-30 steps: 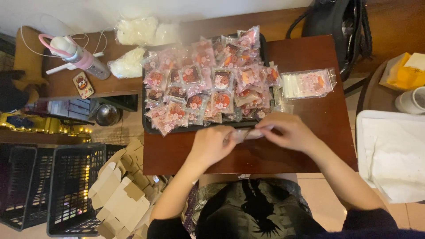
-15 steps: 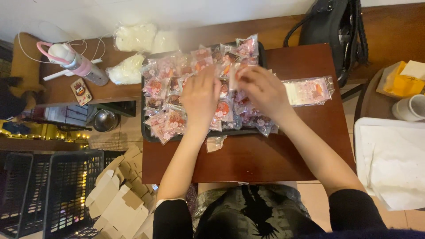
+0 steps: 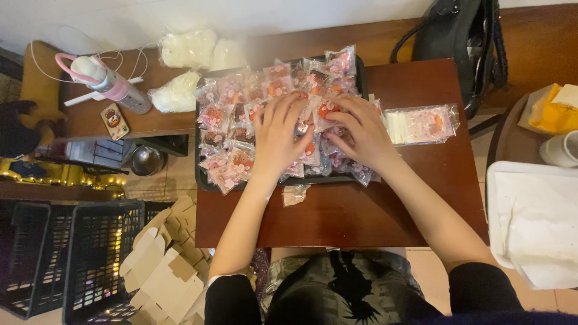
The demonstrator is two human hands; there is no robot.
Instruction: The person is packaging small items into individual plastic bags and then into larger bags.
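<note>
Grip released — left hand [image 3: 278, 135] and right hand [image 3: 360, 129] rest flat on packets [image 3: 232, 162] in black tray [image 3: 202, 180].

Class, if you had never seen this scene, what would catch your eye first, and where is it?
First, the heap of small pink-patterned packets filling the black tray on the dark wooden table. Both hands lie flat on it, the left hand beside the right hand. Left of the table sit black crates.

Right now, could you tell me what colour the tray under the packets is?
Black tray, seen in the head view.
</note>
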